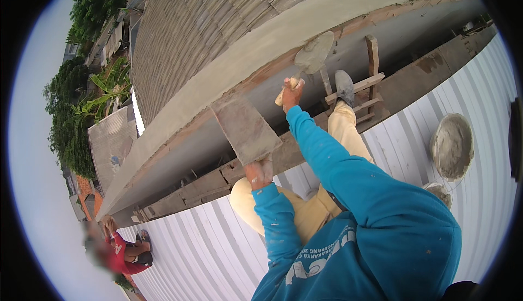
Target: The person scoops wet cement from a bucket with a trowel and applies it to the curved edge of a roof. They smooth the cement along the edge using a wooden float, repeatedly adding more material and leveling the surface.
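My right hand (pixel 292 92) is wrapped round the wooden handle of a trowel (pixel 314 54). Its rounded blade, smeared with grey mortar, lies against the side of the wall, just below the top edge. With my left hand (pixel 260 172) I grip the near end of a flat, mortar-stained board (pixel 246 128); its far end is close to the wall. Smooth grey plaster (pixel 234 72) covers the wall's top, with a strip of rough reddish brick showing along its edge. My fingers under the board are partly hidden.
Beside my foot, a wooden frame (pixel 373 64) stands in the gap along the wall. Two buckets of mortar, a larger one (pixel 453 147) and a smaller one (pixel 437 193), rest on the white corrugated roofing (pixel 201 241). Another person (pixel 128 252) in red crouches at the far left. Roof tiles (pixel 218 12) lie beyond the wall.
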{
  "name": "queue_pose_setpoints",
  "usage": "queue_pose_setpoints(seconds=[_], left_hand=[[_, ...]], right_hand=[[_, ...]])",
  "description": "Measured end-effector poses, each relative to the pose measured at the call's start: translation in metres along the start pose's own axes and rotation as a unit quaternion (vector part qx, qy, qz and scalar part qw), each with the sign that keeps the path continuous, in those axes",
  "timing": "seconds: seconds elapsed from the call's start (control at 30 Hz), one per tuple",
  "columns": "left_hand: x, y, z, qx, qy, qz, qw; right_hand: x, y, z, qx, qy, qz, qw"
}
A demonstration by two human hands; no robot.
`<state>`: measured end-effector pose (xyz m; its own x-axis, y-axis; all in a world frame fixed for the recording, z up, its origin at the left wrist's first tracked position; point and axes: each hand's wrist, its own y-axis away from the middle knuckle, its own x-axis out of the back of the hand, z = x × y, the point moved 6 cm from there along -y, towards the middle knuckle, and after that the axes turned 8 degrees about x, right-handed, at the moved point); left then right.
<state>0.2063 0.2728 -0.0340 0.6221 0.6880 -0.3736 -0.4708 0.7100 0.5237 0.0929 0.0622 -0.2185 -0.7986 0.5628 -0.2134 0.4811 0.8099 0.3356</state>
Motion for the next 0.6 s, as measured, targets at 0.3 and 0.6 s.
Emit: queue_pose_setpoints(seconds=[0.3, 0.6], left_hand=[[-0.009, 0.01, 0.008, 0.024, 0.134, 0.041, 0.99], [-0.002, 0.009, 0.009, -0.031, 0.031, 0.016, 0.999]], right_hand=[[-0.01, 0.02, -0.004, -0.012, -0.013, -0.009, 1.0], [-0.024, 0.077, -0.004, 0.036, 0.08, -0.103, 0.991]])
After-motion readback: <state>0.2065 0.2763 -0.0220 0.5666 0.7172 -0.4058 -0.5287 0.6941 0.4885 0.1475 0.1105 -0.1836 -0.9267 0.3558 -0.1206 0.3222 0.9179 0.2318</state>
